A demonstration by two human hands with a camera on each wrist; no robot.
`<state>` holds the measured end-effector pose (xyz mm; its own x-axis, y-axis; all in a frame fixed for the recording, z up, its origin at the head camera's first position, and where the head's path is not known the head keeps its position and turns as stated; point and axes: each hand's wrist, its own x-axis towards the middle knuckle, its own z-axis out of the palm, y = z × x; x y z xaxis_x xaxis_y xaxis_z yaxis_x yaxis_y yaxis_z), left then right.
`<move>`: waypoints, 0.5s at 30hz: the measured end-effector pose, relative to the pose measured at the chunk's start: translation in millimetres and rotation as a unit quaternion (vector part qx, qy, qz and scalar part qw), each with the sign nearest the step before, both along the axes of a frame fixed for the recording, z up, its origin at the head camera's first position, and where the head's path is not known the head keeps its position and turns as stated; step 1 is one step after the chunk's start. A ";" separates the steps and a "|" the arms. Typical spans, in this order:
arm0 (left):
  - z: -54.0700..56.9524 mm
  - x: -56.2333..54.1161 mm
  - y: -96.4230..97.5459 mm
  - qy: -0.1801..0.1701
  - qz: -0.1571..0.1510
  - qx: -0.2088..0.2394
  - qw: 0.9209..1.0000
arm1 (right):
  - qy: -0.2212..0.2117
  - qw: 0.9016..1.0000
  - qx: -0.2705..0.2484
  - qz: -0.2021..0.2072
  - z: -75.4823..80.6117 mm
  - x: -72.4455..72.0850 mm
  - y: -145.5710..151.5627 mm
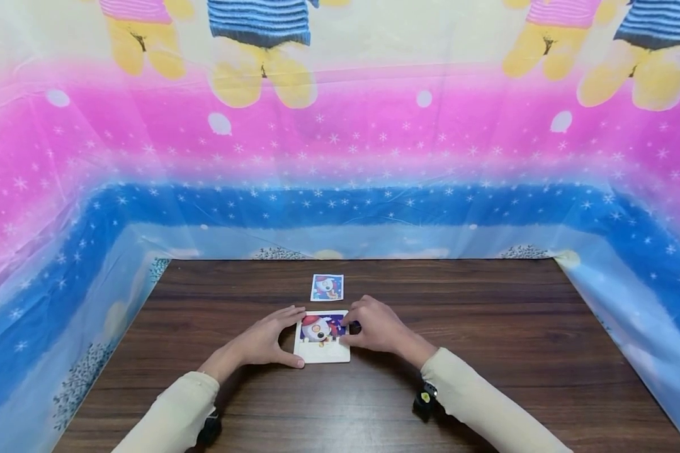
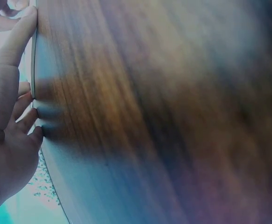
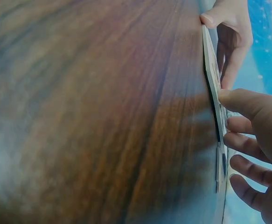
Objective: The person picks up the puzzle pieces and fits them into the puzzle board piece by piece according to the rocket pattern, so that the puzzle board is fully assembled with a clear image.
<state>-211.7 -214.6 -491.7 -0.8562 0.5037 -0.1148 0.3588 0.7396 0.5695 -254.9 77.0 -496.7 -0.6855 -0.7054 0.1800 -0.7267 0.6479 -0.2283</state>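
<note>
A white-bordered puzzle board (image 1: 323, 353) lies flat on the table, with a cartoon white dog in a red hat across its upper part. Its lower part is plain white, and an uneven edge divides the two. My left hand (image 1: 264, 340) holds the board's left side, fingers at the far corner and thumb at the near one. My right hand (image 1: 378, 324) bends over the right edge, thumb and fingertips on the picture; whether it pinches a loose piece I cannot tell. The right wrist view shows that thumb (image 3: 233, 98) against the board's rim.
Just beyond the board, a small card (image 1: 327, 287) with a similar dog picture lies on the dark wooden table (image 1: 476, 314). A patterned pink and blue cloth (image 1: 362, 157) hangs behind the table and along both sides.
</note>
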 end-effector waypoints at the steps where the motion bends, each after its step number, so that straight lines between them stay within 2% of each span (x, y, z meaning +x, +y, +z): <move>1: 0.0 0.1 0.2 0.000 0.000 0.000 1.000 | -0.001 1.000 0.002 0.000 0.3 0.2 -0.5; 7: -0.3 0.7 0.7 0.004 0.001 -0.004 1.000 | -0.005 1.000 0.010 -0.003 2.7 -0.2 -2.8; 15: -0.1 0.3 0.2 0.004 0.002 -0.006 1.000 | -0.008 1.000 -0.006 0.017 2.8 3.3 -6.0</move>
<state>-211.5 -214.4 -491.8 -0.8593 0.4984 -0.1147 0.3594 0.7480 0.5579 -251.5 71.1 -493.9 -0.6640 -0.7263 0.1777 -0.7445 0.6203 -0.2470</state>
